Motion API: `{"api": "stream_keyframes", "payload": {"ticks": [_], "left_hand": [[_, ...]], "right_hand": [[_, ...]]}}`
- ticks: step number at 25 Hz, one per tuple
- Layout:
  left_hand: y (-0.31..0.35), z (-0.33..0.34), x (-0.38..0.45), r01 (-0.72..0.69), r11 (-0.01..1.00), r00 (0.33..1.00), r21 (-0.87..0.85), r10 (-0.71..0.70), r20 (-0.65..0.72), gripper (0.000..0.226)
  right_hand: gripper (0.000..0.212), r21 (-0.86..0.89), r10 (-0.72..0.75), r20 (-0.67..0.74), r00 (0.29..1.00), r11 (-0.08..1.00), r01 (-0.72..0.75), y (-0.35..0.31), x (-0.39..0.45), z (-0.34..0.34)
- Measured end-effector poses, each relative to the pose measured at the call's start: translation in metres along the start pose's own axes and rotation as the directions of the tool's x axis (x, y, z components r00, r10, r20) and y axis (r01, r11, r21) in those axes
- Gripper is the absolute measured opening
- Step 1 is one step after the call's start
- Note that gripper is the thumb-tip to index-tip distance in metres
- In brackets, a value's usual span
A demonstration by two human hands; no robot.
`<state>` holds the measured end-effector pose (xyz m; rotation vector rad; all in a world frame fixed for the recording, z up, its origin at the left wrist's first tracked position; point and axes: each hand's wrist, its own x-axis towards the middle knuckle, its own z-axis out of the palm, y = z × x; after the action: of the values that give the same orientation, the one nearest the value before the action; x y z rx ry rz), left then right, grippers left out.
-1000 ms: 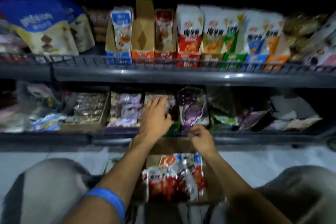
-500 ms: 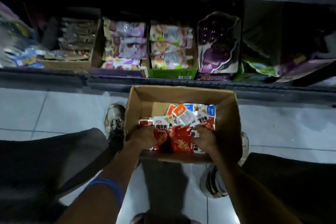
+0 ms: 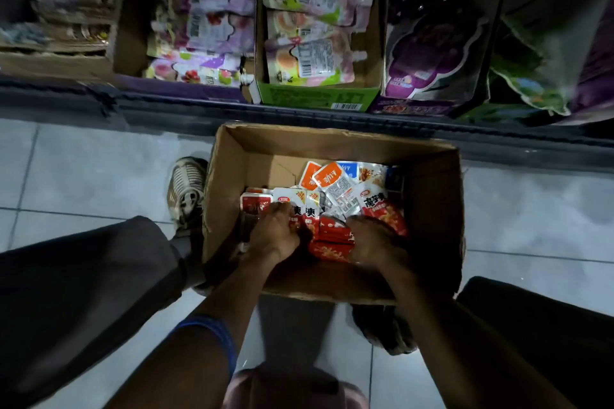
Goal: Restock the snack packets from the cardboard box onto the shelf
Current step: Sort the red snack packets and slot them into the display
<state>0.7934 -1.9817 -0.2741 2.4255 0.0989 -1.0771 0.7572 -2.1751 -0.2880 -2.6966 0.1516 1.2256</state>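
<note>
Gripping red snack packets [image 3: 329,236] between left hand [image 3: 274,236], right hand [image 3: 375,241], inside cardboard box [image 3: 432,196].

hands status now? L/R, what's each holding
Left hand: closed, fingers curled on the red-and-white snack packets in the cardboard box.
Right hand: closed, grip on the red snack packets.

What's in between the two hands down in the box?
In the head view, red snack packets lie bunched between the left hand and the right hand, inside the cardboard box.
</note>
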Motion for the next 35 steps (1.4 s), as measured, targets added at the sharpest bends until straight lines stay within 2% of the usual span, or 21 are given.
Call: {"api": "stream_keyframes", "payload": {"ticks": [3,6,8,10,11,12,14,15,16,17,18,20,22,23,25,28,29,30,32,34,35], "left_hand": [[0.002,-0.002,0.000,0.009,1.000,1.000,-0.010,-0.009,0.022,0.050],[0.006,-0.007,-0.006,-0.004,1.000,1.000,-0.017,0.004,-0.001,0.048],[0.007,-0.008,-0.011,0.013,0.997,1.000,-0.071,-0.013,-0.002,0.045],[0.016,-0.012,-0.015,0.030,0.962,0.997,-0.270,-0.046,-0.054,0.023],[0.025,-0.018,-0.019,0.023,0.910,0.994,-0.414,-0.063,-0.085,0.016],[0.038,-0.025,-0.024,0.007,0.825,0.991,-0.564,-0.083,-0.109,0.021],[0.064,-0.047,-0.041,-0.011,0.547,0.995,-0.837,-0.081,-0.066,0.016],[0.077,-0.061,-0.048,0.008,0.414,1.000,-0.910,-0.030,-0.005,0.020],[0.088,-0.077,-0.056,0.045,0.306,0.996,-0.951,0.065,0.068,0.039],[0.099,-0.094,-0.066,0.078,0.237,0.972,-0.968,0.196,0.126,0.059],[0.110,-0.113,-0.077,0.094,0.238,0.937,-0.967,0.307,0.166,0.073],[0.134,-0.156,-0.105,0.062,0.350,0.878,-0.935,0.426,0.218,0.085],[0.155,-0.194,-0.137,-0.012,0.468,0.844,-0.884,0.479,0.242,0.082],[0.165,-0.209,-0.152,-0.049,0.512,0.829,-0.858,0.500,0.251,0.078],[0.176,-0.230,-0.176,-0.108,0.613,0.776,-0.783,0.544,0.319,0.065],[0.185,-0.246,-0.207,-0.175,0.773,0.624,-0.609,0.566,0.539,0.065],[0.188,-0.249,-0.215,-0.196,0.786,0.607,-0.586,0.567,0.557,0.066],[0.190,-0.252,-0.221,-0.210,0.784,0.643,-0.584,0.561,0.521,0.065],[0.190,-0.256,-0.226,-0.200,0.717,0.773,-0.668,0.534,0.342,0.061],[0.192,-0.265,-0.228,-0.211,0.542,0.826,-0.813,0.544,0.148,0.059],[0.196,-0.271,-0.234,-0.230,0.458,0.822,-0.859,0.564,0.080,0.055]], "right_hand": [[0.052,0.069,-0.032,0.007,0.999,0.997,0.031,0.004,-0.008,-0.008],[0.055,0.151,-0.057,-0.045,0.997,0.987,0.064,0.015,-0.018,-0.032],[0.055,0.332,-0.037,-0.037,0.999,0.942,0.048,0.029,-0.021,-0.053],[0.044,0.607,0.043,-0.017,0.999,0.794,-0.024,0.042,-0.028,-0.077],[0.039,0.718,0.048,0.013,0.999,0.695,-0.043,0.046,-0.036,-0.091],[0.036,0.806,0.012,0.000,1.000,0.591,-0.007,0.050,-0.046,-0.105],[0.037,0.914,-0.140,-0.125,0.982,0.370,0.169,0.048,-0.071,-0.131],[0.043,0.935,-0.206,-0.175,0.963,0.270,0.228,0.045,-0.084,-0.143],[0.048,0.946,-0.254,-0.198,0.947,0.204,0.252,0.040,-0.098,-0.159],[0.051,0.938,-0.284,-0.218,0.934,0.201,0.281,0.036,-0.113,-0.177],[0.052,0.921,-0.303,-0.226,0.926,0.243,0.304,0.032,-0.128,-0.198],[0.049,0.813,-0.340,-0.200,0.919,0.466,0.349,0.022,-0.165,-0.248],[0.040,0.525,-0.376,-0.152,0.914,0.753,0.397,0.009,-0.205,-0.295],[0.036,0.385,-0.401,-0.139,0.905,0.820,0.423,0.000,-0.223,-0.313],[0.034,0.157,-0.468,-0.177,0.866,0.855,0.494,-0.019,-0.253,-0.336],[0.043,-0.036,-0.527,-0.289,0.799,0.840,0.541,-0.039,-0.282,-0.350],[0.046,-0.094,-0.551,-0.342,0.761,0.826,0.556,-0.042,-0.287,-0.350],[0.051,-0.183,-0.568,-0.435,0.698,0.815,0.550,-0.043,-0.289,-0.350],[0.074,-0.299,-0.516,-0.704,0.488,0.838,0.456,-0.042,-0.284,-0.344],[0.089,-0.122,-0.259,-0.929,0.266,0.890,0.438,-0.046,-0.283,-0.337],[0.089,0.053,-0.102,-0.962,0.252,0.840,0.541,-0.051,-0.282,-0.334]]}}
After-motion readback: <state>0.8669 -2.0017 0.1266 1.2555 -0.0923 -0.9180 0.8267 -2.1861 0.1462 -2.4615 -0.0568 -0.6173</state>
